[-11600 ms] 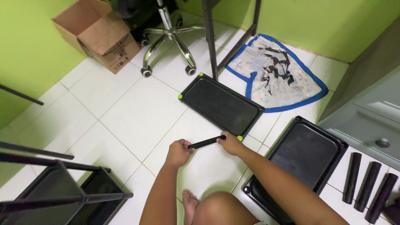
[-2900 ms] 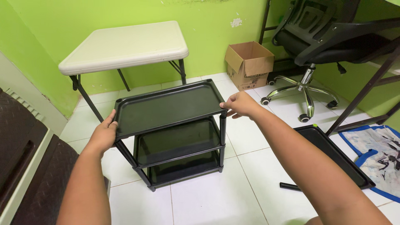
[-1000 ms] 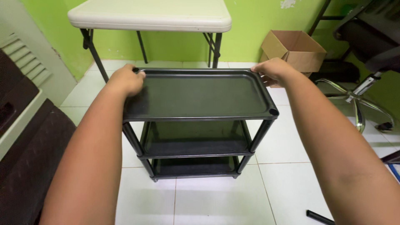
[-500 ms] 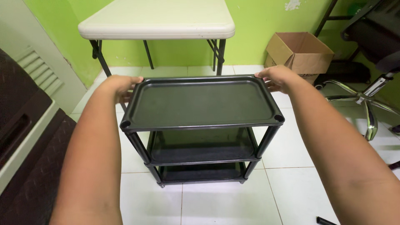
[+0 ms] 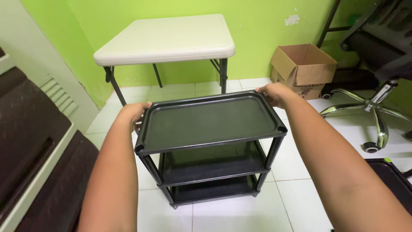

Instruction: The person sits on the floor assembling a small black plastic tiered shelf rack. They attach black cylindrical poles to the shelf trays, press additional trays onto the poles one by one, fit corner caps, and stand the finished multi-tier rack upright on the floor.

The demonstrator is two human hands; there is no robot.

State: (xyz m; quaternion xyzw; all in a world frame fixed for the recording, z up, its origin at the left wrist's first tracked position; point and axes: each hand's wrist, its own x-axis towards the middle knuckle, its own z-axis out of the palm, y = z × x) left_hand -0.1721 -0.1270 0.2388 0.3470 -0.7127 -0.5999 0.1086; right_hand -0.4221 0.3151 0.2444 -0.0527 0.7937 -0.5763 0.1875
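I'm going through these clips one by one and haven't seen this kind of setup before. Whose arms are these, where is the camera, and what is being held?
There is no machine here: the two bare arms belong to one person, and the single camera sits on that person's head, looking down past the arms. The left hand grips the far left corner of the top tray of a black plastic three-tier shelf rack, and the right hand grips its far right corner. Both sets of fingers curl over the rim. The rack stands upright on a white tiled floor. Behind it are a small white folding table and an open cardboard box, both against a green wall. An office chair's chrome base shows at right, and another black tray lies on the floor at the right edge.
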